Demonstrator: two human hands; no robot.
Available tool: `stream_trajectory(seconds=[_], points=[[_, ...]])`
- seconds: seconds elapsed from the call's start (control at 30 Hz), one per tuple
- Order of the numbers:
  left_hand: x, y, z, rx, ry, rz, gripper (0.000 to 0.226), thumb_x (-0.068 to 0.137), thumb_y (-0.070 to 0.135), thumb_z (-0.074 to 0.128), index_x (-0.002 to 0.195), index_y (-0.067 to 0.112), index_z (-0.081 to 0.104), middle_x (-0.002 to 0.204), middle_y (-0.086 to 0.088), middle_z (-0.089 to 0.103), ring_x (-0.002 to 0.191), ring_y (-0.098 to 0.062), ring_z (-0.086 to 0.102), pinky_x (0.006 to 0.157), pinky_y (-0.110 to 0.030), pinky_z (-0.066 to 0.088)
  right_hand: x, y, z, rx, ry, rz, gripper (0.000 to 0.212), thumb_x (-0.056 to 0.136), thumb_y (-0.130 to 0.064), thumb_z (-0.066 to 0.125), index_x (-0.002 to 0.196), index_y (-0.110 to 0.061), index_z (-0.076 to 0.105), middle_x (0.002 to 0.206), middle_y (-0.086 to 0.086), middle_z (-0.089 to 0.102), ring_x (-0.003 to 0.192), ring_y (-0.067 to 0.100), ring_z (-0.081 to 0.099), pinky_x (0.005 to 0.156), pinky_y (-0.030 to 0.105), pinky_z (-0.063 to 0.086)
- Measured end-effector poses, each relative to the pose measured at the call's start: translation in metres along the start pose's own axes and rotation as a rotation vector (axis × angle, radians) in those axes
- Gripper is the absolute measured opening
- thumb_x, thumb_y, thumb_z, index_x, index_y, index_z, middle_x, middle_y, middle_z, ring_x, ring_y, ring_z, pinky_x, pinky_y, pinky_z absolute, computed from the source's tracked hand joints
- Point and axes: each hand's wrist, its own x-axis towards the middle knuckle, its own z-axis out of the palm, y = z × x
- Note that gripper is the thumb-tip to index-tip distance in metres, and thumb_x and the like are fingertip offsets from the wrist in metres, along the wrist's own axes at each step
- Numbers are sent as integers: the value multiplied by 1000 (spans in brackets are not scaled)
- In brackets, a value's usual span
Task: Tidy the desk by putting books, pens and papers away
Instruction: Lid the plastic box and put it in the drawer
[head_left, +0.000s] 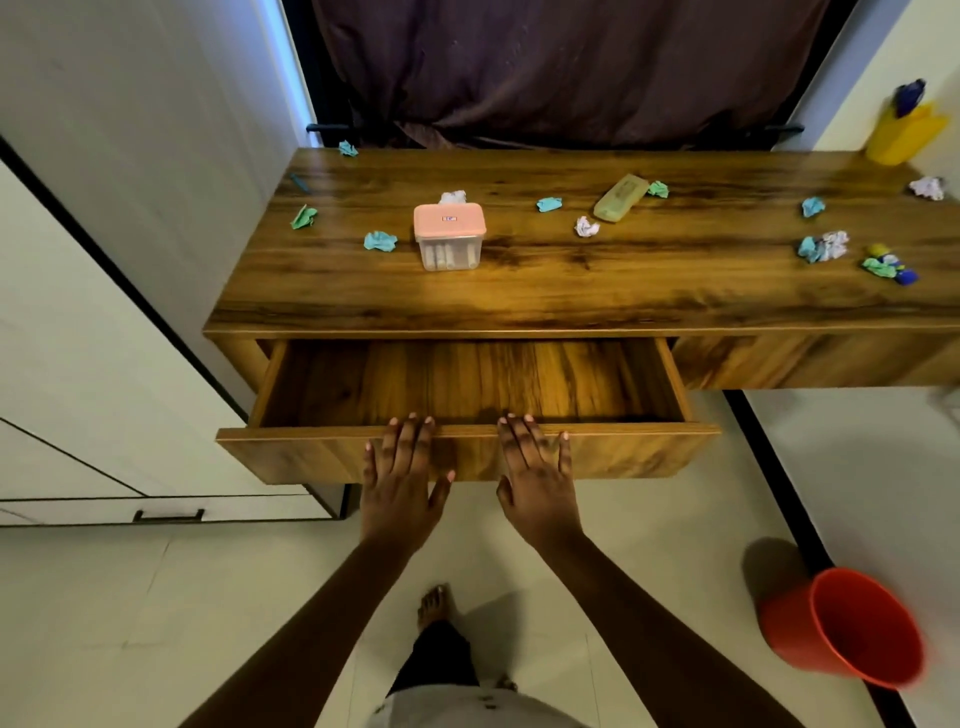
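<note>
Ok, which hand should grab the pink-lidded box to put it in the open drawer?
Probably the left hand: it rests on the drawer front nearly below the pink-lidded box. The right hand sits further right, so its reach is slightly longer.

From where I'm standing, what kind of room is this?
Probably a home bedroom or study: a wooden desk with an open drawer, a curtain behind, and a white wardrobe beside it.
</note>
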Motion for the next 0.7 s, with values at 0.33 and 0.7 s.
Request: stream_trajectory(seconds=[0.33,0.7], points=[[-60,8,3,-9,-35,5,80,89,62,34,151,15,17,159,-9,11,147,-27,4,117,-46,1,-57,-7,7,-36,19,-29,80,72,-27,66,144,-15,35,151,4,35,140,22,29,109,53,19],[24,12,-42,-234,-10,-5,82,83,77,6,151,31,5,157,6,-13,144,-10,-20,112,-32,-22,42,-6,-47,244,51,34,58,92,-46,38,144,-24,32,152,-3,32,138,16,31,108,42,28]])
